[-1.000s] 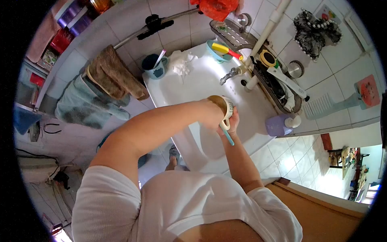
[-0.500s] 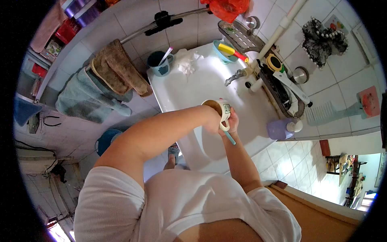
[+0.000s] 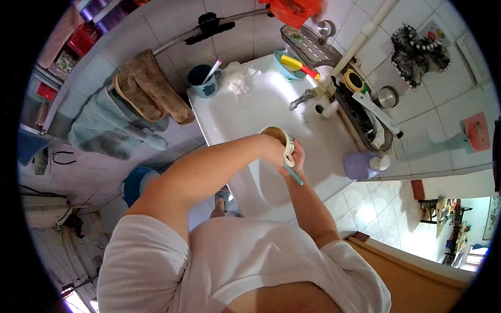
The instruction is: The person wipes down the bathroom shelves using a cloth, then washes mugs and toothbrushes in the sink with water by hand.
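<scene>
Over the white sink, both my hands are at a cream mug with a brown-looking inside. My right hand grips the mug from its far right side, fingers around the wall. My left hand is at the mug's mouth, with its fingers out of sight at or inside the rim. A thin teal handle, perhaps a toothbrush's, juts out below the mug beside my right wrist; which hand holds it I cannot tell.
A dark blue cup holding a brush and a crumpled white cloth lie on the sink's back left corner. At the back are a teal bowl and the tap. A purple pump bottle stands on the right edge.
The mug has turned slightly in my hands, its printed side now less visible. Both hands stay at the mug, and the view has shifted a little.
</scene>
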`<action>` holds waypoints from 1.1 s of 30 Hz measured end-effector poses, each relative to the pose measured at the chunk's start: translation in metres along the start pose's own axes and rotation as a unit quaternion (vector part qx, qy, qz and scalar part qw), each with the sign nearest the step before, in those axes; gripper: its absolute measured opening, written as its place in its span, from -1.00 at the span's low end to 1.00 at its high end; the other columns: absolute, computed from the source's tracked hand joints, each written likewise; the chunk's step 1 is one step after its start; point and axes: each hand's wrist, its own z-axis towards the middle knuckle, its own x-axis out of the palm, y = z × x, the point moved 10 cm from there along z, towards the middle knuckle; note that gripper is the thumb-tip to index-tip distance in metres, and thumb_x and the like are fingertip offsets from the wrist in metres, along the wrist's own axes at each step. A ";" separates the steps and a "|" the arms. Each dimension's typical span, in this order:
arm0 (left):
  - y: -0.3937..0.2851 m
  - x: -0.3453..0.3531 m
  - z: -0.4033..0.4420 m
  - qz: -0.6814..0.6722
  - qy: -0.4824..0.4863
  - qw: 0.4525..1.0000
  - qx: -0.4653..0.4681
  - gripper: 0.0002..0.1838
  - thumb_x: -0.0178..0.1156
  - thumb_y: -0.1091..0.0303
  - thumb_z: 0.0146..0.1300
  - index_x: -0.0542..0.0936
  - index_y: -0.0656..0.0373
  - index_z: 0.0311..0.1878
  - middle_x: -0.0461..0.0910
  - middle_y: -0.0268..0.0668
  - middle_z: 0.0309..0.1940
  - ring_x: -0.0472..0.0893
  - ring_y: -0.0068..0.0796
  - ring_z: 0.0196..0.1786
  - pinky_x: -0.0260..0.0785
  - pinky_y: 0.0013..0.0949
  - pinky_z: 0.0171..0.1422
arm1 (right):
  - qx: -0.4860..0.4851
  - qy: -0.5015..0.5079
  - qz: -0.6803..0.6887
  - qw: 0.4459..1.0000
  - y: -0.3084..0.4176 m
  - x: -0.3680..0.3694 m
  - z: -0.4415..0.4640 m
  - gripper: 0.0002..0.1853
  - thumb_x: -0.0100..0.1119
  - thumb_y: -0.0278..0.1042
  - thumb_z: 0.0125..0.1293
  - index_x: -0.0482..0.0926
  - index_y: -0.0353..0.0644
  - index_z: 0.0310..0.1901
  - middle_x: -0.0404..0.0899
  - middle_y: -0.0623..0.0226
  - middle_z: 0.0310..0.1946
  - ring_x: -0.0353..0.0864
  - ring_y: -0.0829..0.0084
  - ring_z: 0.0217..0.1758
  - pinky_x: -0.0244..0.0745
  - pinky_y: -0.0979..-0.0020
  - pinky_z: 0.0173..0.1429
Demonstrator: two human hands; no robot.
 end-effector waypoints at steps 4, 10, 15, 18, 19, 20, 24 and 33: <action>0.034 0.034 0.048 0.039 0.002 0.999 0.019 -0.69 0.26 0.10 0.05 0.61 0.09 -0.21 0.63 -0.16 -0.29 0.59 -0.16 -0.24 0.43 -0.18 -0.11 | 0.030 -0.019 0.019 0.999 -0.007 -0.014 0.002 -0.48 -0.22 0.05 0.38 0.48 -0.21 0.07 0.57 0.16 0.01 0.56 0.21 0.05 0.44 0.18 0.15; 0.002 0.010 0.018 0.015 0.012 0.998 0.066 -0.75 0.27 0.19 -0.02 0.58 0.12 -0.31 0.61 -0.22 -0.39 0.57 -0.18 -0.30 0.42 -0.18 -0.17 | 0.033 -0.015 0.019 0.999 -0.006 -0.008 -0.005 -0.54 -0.14 -0.04 0.36 0.46 -0.25 0.05 0.58 0.17 -0.02 0.56 0.21 0.04 0.45 0.20 0.15; -0.015 -0.004 0.002 0.114 0.031 0.993 0.019 -0.70 0.31 0.19 -0.05 0.62 0.02 -0.21 0.62 -0.26 -0.26 0.59 -0.29 -0.18 0.42 -0.21 -0.13 | 0.045 -0.006 0.040 0.998 -0.003 -0.004 -0.005 -0.55 -0.07 -0.02 0.33 0.47 -0.21 0.05 0.59 0.19 -0.05 0.57 0.21 0.03 0.45 0.18 0.15; -0.006 0.002 0.011 0.059 0.038 0.997 -0.015 -0.70 0.27 0.26 -0.05 0.61 0.02 -0.18 0.61 -0.23 -0.25 0.59 -0.27 -0.18 0.43 -0.21 -0.11 | 0.064 -0.003 0.035 0.997 0.006 0.005 -0.010 -0.55 -0.05 -0.01 0.33 0.47 -0.22 0.04 0.58 0.17 -0.04 0.57 0.21 0.04 0.46 0.18 0.16; 0.001 0.007 0.014 0.019 0.046 0.998 -0.027 -0.70 0.25 0.28 -0.05 0.61 0.02 -0.17 0.61 -0.22 -0.25 0.59 -0.26 -0.19 0.44 -0.20 -0.11 | 0.055 -0.008 0.033 0.998 0.010 0.010 -0.012 -0.55 -0.05 0.00 0.33 0.47 -0.22 0.03 0.58 0.17 -0.04 0.57 0.20 0.05 0.46 0.17 0.16; 0.002 0.006 0.018 0.012 0.018 1.000 -0.007 -0.69 0.24 0.29 -0.05 0.60 0.03 -0.16 0.61 -0.21 -0.24 0.60 -0.24 -0.18 0.44 -0.20 -0.10 | 0.047 -0.013 0.030 0.998 0.014 0.012 -0.014 -0.55 -0.05 0.00 0.33 0.47 -0.22 0.03 0.58 0.16 -0.04 0.56 0.20 0.06 0.46 0.16 0.16; 0.002 -0.002 0.017 0.014 -0.099 0.994 0.043 -0.72 0.20 0.25 0.03 0.56 0.03 -0.15 0.60 -0.17 -0.22 0.58 -0.13 -0.16 0.43 -0.15 -0.09 | 0.093 -0.031 0.005 0.995 0.018 0.008 -0.016 -0.50 -0.09 0.05 0.35 0.45 -0.21 0.07 0.55 0.14 0.02 0.54 0.18 0.09 0.45 0.12 0.17; 0.007 0.011 0.015 0.017 -0.140 0.987 0.071 -0.68 0.20 0.23 0.00 0.55 0.02 -0.11 0.58 -0.14 -0.18 0.56 -0.09 -0.10 0.40 -0.12 -0.01 | 0.147 -0.035 0.031 0.988 -0.004 0.018 -0.036 -0.50 -0.12 0.07 0.36 0.45 -0.20 0.09 0.54 0.16 0.04 0.53 0.18 0.10 0.43 0.12 0.19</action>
